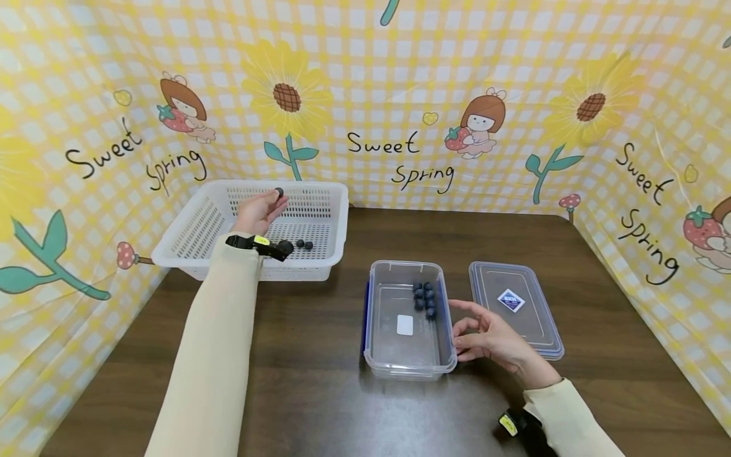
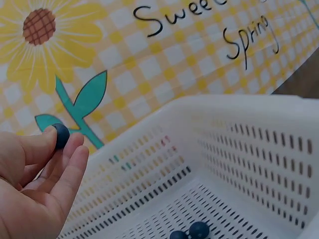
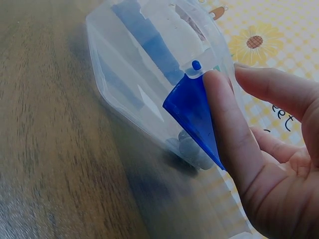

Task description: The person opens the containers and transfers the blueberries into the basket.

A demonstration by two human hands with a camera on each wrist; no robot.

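While left hand (image 1: 258,212) pinches blueberry (image 1: 279,192) (over basket (image 1: 188,244)) | right hand (image 1: 491,339) relaxed, touching container (image 1: 382,355)

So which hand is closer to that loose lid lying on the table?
The right hand. It rests against the clear container, just left of the lid. The left hand is far off, over the white basket, pinching a blueberry.

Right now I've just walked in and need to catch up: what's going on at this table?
A person's left hand pinches one blueberry above the white basket, where a few berries remain. The right hand rests against the side of the clear container, which holds several blueberries. Its lid lies on the table beside it.
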